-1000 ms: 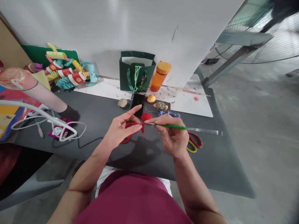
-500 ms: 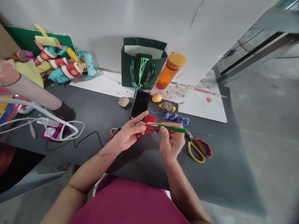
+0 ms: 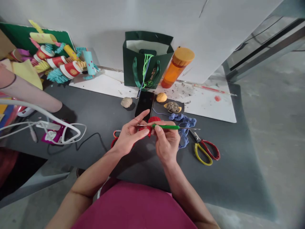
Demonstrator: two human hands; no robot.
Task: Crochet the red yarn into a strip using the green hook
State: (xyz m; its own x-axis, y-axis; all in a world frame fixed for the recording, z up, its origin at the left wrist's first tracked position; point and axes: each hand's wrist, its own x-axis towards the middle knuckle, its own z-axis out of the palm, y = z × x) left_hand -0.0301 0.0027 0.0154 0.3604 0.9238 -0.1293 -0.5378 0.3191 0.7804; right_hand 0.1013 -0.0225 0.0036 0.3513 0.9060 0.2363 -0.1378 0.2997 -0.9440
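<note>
Blue yarn (image 3: 184, 135) now trails further down past the right hand (image 3: 167, 143), with both hands held together above the desk (image 3: 95, 111).

The right hand is closed in a pencil grip on the green-handled crochet hook (image 3: 165, 127), its steel shaft pointing left across the red crocheted piece (image 3: 153, 119), which sits between the hands. The left hand (image 3: 130, 135) is half open, with thumb and fingers spread around that piece; how firmly it grips cannot be told. Careful work here calls for keeping the stitches close to the hook's tip, with even yarn tension. A black smartphone (image 3: 144, 105) lies just ahead, and red-and-yellow-handled scissors (image 3: 207, 152) lie to the right.
</note>
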